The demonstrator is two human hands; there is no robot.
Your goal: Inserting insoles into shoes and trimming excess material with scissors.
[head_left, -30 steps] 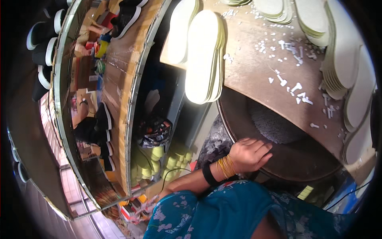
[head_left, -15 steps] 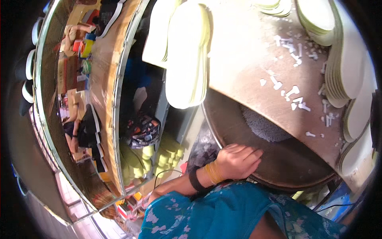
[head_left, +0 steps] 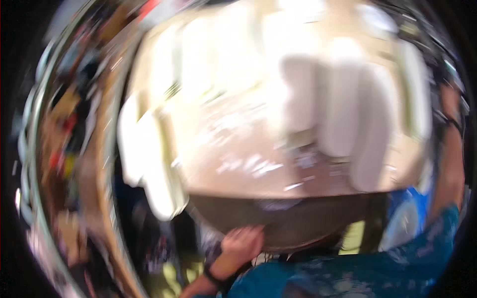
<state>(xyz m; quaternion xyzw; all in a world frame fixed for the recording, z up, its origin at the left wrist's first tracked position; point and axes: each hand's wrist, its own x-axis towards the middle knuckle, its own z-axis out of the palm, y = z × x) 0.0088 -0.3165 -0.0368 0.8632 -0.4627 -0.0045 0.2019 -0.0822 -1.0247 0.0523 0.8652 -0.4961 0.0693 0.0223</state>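
The picture is smeared by motion. My left hand (head_left: 242, 243) is curled closed beside the near left rim of a dark round surface (head_left: 313, 226) below the tabletop; whatever its fingers hold, if anything, is hidden. At the far right edge my right hand (head_left: 450, 87), arm stretched forward, blurs against dark, unclear things. Stacks of white insoles with greenish edges lie on the table: one insole stack (head_left: 159, 164) overhangs the left edge, another insole stack (head_left: 348, 99) lies right of the middle. Small white pieces (head_left: 251, 166) are scattered between them.
A wooden shelf (head_left: 107, 149) with a metal edge runs along the left, holding blurred items. Yellow-green pieces (head_left: 171, 278) sit low at the left. Blue plastic (head_left: 410, 213) hangs below the table's right corner.
The view has swung rightward, so the table now shows nearly straight on. My right arm has come into view, reaching forward at the right. My left hand remains curled by the round surface.
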